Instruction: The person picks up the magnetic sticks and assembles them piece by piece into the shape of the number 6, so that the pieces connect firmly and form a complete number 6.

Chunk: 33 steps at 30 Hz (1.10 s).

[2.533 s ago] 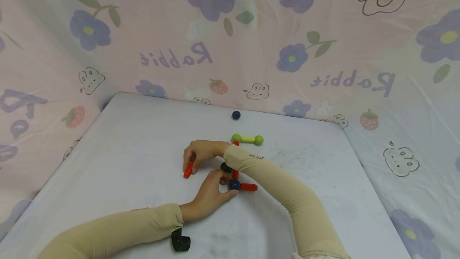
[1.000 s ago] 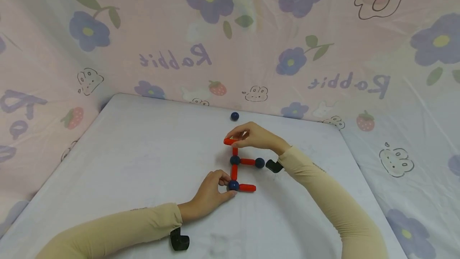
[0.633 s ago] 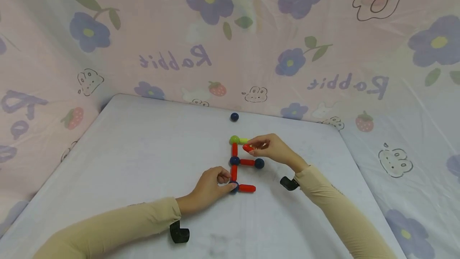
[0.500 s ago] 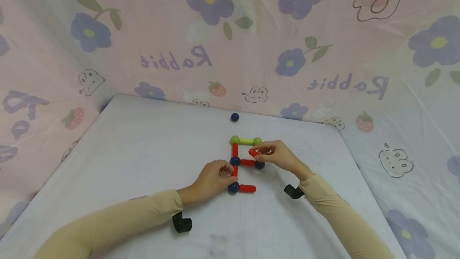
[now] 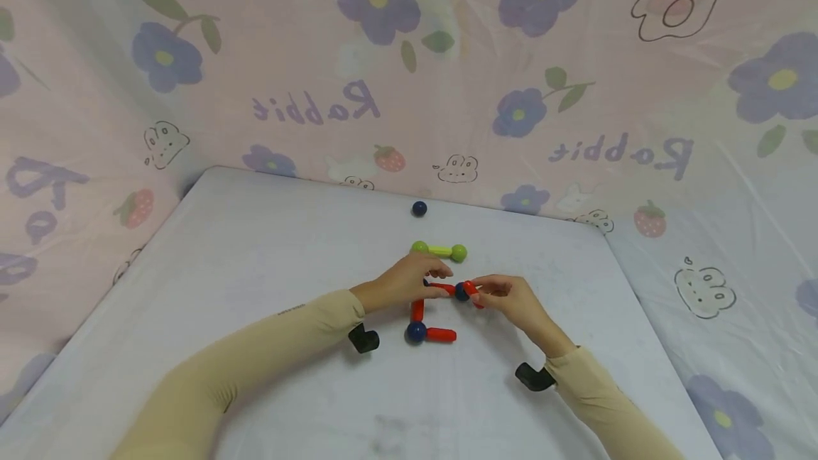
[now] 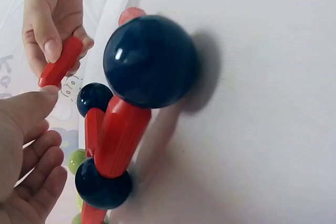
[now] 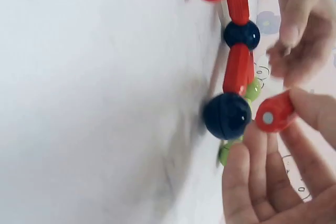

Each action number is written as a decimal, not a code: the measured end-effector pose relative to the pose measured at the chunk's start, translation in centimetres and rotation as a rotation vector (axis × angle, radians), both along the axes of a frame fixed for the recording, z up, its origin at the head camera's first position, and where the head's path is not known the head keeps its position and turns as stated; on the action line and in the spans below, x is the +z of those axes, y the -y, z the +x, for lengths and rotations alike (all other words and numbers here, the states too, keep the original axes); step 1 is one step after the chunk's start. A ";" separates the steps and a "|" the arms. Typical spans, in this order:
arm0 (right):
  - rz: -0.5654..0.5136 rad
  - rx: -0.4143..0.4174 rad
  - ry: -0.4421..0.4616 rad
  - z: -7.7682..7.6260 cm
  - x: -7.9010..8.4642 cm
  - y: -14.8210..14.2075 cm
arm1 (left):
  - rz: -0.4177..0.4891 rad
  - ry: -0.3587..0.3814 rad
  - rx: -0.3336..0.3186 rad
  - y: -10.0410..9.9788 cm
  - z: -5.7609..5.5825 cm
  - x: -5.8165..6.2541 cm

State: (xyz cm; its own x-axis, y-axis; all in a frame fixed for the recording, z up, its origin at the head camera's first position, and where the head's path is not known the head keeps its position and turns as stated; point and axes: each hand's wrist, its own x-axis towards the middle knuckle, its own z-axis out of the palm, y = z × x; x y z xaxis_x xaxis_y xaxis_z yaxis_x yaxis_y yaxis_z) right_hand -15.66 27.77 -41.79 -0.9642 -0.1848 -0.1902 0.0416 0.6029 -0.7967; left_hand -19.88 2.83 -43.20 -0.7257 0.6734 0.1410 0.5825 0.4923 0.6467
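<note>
My right hand (image 5: 511,300) pinches a red magnetic rod (image 7: 276,112) between thumb and fingers, close beside a dark blue ball (image 7: 227,116). That ball ends the middle arm of a figure made of rods and balls on the table. My left hand (image 5: 409,281) hovers over the figure's middle, fingers loosely bent and holding nothing. It hides part of the upright in the head view. Another dark blue ball (image 5: 417,332) forms the lower corner, with a red rod (image 5: 441,335) pointing right. A yellow-green rod (image 5: 439,251) between two green balls makes the top.
A single dark blue ball (image 5: 419,209) lies near the far edge of the white table (image 5: 287,233). Black wrist cameras (image 5: 364,338) hang under both sleeves. A printed curtain (image 5: 422,91) stands behind and along the sides.
My right hand has carried the red rod from the figure's left, over its top, to the middle arm's right ball. My left hand has left the lower corner ball and moved up to the middle.
</note>
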 end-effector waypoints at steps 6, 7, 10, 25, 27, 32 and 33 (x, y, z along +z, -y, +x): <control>-0.056 -0.080 0.057 1.3 -1.1 0.5 | -0.096 -0.027 -0.047 -1.8 -1.3 -0.5; -0.063 -0.096 0.068 1.4 -1.4 0.6 | -0.110 -0.031 -0.046 -1.9 -1.5 -0.6; -0.069 -0.157 0.089 1.8 -2.0 1.0 | -0.136 -0.038 -0.044 -2.3 -1.8 -0.9; -0.148 -0.253 0.148 2.5 -2.7 2.6 | -0.130 -0.081 -0.045 -2.9 -1.8 -1.5; -0.159 -0.257 0.155 2.5 -2.7 2.7 | -0.134 -0.085 -0.044 -2.9 -1.8 -1.5; -0.172 -0.264 0.173 2.3 -2.9 2.8 | -0.143 -0.094 -0.042 -2.9 -1.6 -1.3; -0.174 -0.264 0.175 2.3 -2.9 2.8 | -0.142 -0.095 -0.041 -2.9 -1.6 -1.3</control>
